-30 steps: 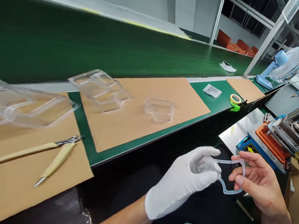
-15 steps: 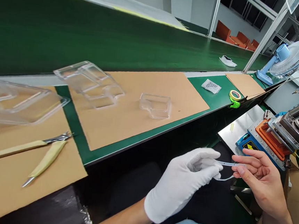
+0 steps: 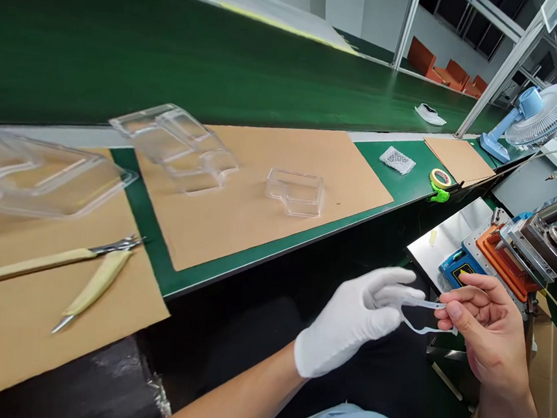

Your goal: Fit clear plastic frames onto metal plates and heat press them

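Observation:
A thin, translucent plastic frame (image 3: 424,330), narrow and looped, is held in the air over my lap. My bare right hand (image 3: 489,335) pinches its right end between thumb and fingertips. At its left end is my left hand (image 3: 351,319) in a white glove, thumb and fingers apart around the frame's end; whether they touch it I cannot tell. On the cardboard sheet (image 3: 237,231) to the left lies a small clear plastic part (image 3: 295,194), with a larger clear plastic part (image 3: 176,151) behind it.
Cutting pliers (image 3: 101,278) with cream handles lie at left beside another large clear part (image 3: 47,179). Right of the cardboard are bubble wrap (image 3: 397,159) and a tape roll (image 3: 440,178). A press machine (image 3: 513,252) and a blue fan (image 3: 535,114) stand at right.
My left hand's thumb and fingers have spread from their pinch on the frame. More of the frame's loop now shows. My right hand keeps its pinch. The view has shifted slightly.

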{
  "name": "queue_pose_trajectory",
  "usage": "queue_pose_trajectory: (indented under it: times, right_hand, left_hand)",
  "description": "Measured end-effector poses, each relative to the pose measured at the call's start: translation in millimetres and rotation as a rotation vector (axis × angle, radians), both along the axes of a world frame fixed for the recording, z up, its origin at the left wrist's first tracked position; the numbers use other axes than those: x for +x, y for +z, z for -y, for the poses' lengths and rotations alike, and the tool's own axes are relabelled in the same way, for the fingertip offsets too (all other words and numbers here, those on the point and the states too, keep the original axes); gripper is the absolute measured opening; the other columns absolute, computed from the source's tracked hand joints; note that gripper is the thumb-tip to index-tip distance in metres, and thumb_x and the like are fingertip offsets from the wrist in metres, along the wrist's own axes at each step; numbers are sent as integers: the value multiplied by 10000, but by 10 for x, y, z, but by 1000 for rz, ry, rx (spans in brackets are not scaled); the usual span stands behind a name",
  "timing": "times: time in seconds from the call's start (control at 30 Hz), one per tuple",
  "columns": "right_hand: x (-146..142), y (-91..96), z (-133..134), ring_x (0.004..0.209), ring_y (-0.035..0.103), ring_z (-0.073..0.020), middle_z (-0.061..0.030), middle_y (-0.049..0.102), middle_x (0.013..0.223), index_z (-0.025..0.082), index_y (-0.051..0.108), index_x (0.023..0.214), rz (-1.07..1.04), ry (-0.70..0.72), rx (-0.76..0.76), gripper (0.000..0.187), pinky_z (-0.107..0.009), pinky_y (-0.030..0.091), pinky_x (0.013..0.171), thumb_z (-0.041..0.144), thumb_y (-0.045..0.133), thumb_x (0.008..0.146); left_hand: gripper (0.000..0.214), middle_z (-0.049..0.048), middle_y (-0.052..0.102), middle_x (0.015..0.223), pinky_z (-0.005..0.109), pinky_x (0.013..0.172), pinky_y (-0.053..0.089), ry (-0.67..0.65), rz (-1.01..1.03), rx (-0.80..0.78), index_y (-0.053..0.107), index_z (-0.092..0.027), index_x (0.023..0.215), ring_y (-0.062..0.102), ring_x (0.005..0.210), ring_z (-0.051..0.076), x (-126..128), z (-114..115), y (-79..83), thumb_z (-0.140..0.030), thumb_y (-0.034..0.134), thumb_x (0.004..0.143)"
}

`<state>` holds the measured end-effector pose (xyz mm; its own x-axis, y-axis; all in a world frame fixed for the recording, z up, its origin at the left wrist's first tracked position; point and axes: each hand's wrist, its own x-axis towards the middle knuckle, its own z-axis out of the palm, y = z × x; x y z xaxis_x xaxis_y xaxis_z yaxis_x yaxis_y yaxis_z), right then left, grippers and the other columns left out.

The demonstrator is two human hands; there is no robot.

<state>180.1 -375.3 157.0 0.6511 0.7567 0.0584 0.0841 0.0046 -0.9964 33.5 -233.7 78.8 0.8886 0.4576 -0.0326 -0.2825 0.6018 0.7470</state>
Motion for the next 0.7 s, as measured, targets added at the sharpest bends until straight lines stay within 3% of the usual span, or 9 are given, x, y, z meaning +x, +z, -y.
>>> queue_pose_trajectory:
  times: [0.07,0.13,0.23,0.33,0.4,0.43,0.57,0.63,0.7]
  right_hand:
    - [3,-2,-84,737,823,-196,-38,834,924,232,717,1173,-39,-12,34,393,-284,712,650,285,937,851]
    - [13,-10,-159,740,822,-192,-38,836,926,231,716,1148,-58,-24,46,397,-278,708,655,302,950,834]
    - [-20,-90,-211,748,823,-193,-50,846,945,229,719,1113,-61,-28,26,416,-274,706,684,328,974,799]
    - [-93,-346,-271,830,846,-214,-76,862,984,214,734,1075,-11,-23,-59,459,-239,704,768,336,1014,732]
    - [-188,-624,-421,945,852,-261,-111,863,1043,193,751,1085,28,101,-209,534,-218,699,799,361,1042,670]
    - [-281,-781,-523,995,847,-290,-129,861,1065,179,758,1089,31,212,-289,567,-227,704,810,386,1048,649]
    - [-922,-1318,-819,1136,807,-359,-150,855,1095,151,754,1116,5,663,-476,625,-307,705,931,481,1023,659]
    - [-1227,-1477,-863,1179,789,-369,-150,844,1157,153,748,1131,29,802,-459,635,-321,692,978,531,993,683]
    - [-1416,-1576,-905,1194,782,-374,-152,816,1259,158,757,1134,84,875,-408,637,-317,696,970,583,959,704]
  left_hand:
    - [720,178,830,1066,364,786,594,-89,-3,-9,739,-148,1174,789,951,306,62,49,-38,-521,1026,629]
    - [553,136,825,923,315,702,558,-70,-88,-12,739,-138,1033,778,850,264,84,94,-34,-460,1007,673]
    - [477,111,794,835,276,615,504,106,-133,-67,717,-135,967,756,779,234,12,162,-17,-457,974,727]
    - [712,139,789,1065,323,732,569,251,-22,-146,733,-162,1121,754,946,255,-137,237,-157,-494,1051,577]
    - [896,87,767,1070,346,781,580,303,-6,-109,747,-200,1155,728,950,243,-299,251,-409,-442,1108,372]
    - [866,52,756,970,355,764,579,328,-43,-80,756,-202,1107,714,877,227,-418,258,-574,-463,1102,357]
    - [600,18,696,730,364,636,582,505,-212,-111,726,-171,875,683,647,198,-1079,476,-1256,-602,992,553]
    - [538,34,708,703,334,559,568,697,-291,-198,725,-158,879,694,599,203,-1426,674,-1488,-550,959,595]
    - [479,63,725,689,303,487,537,977,-364,-274,729,-137,882,709,577,221,-1771,837,-1609,-475,937,613]
